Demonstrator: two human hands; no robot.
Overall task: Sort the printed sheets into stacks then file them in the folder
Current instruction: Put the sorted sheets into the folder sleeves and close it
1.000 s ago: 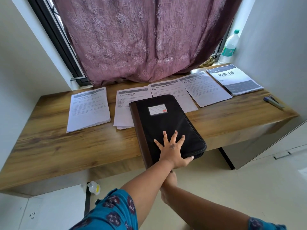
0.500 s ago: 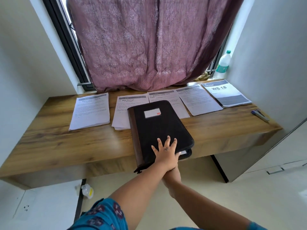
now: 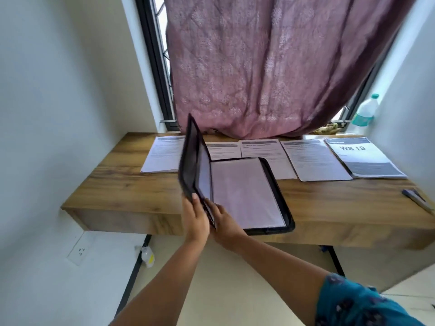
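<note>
Wooden desk (image 3: 131,191) under a curtained window. Along the back edge, five stacks of printed sheets in a row: leftmost stack (image 3: 164,156), two middle stacks partly hidden, fourth stack (image 3: 313,161), rightmost stack (image 3: 367,158) headed "WS 18". In front, black folder (image 3: 247,194) lying open, front cover raised. At far right, pen (image 3: 416,200).

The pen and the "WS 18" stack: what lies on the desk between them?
Only bare wooden desk between the pen and the "WS 18" stack, in the head view.
</note>
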